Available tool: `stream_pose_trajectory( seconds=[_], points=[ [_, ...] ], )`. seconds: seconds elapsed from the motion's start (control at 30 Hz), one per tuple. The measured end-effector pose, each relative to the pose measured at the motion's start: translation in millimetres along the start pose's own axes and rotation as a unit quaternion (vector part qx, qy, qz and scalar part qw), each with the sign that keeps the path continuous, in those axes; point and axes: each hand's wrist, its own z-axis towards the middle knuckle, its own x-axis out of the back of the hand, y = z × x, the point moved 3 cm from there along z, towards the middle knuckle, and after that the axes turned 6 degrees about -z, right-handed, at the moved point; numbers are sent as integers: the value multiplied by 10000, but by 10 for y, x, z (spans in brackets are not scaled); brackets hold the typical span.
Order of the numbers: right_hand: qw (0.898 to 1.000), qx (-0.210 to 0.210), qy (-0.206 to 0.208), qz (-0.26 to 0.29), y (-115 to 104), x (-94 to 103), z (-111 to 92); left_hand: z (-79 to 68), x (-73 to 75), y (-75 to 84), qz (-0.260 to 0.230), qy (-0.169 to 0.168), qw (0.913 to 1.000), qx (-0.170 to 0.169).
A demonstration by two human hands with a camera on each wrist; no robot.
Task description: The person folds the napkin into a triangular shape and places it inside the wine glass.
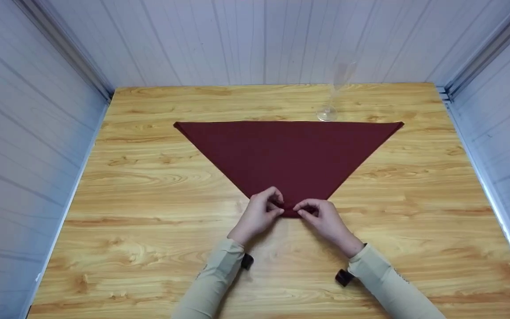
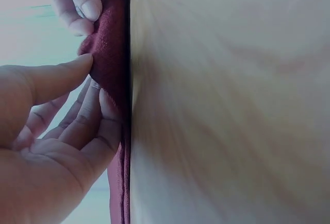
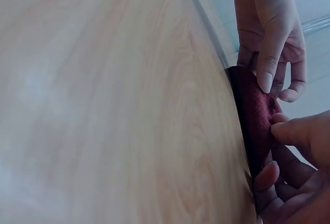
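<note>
A dark red cloth napkin (image 1: 288, 159) lies on the table as a triangle, its long straight edge at the far side. The near tip is turned up into a narrow folded band, which shows as a thick roll of cloth in both wrist views. My left hand (image 1: 260, 216) pinches the left part of this band between thumb and fingers. Close beside it, my right hand (image 1: 326, 222) pinches the right part. In the right wrist view the right thumb presses on top of the roll (image 3: 255, 116), with fingers curled at its lower side.
A clear stemmed glass (image 1: 327, 110) stands upright behind the napkin's far edge, right of centre. The wood-grain table (image 1: 148, 248) is bounded by pale panels (image 1: 246, 40) at the back and both sides. Each wrist wears a small dark camera (image 1: 344, 278).
</note>
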Motion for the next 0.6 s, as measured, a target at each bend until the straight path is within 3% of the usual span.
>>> stream_pose_trajectory(
  seconds=[0.13, 0.33, 0.47, 0.6],
  points=[
    [9999, -101, -82, 8, -9, -9, -8, -6, 2, -1, 164, 15, 9998, 94],
    [9994, -53, 97, -326, -11, -23, -11, -4, 11, 13, 556, 19, 9983, -167],
    [9979, 57, 223, -613, -18, -26, -10, -1, -2, 10, 584, -194, 9977, -276],
    [9959, 305, 224, -822, -24, -26, -1, -15, -4, 1, 543, -428, 9974, -178]
  ],
)
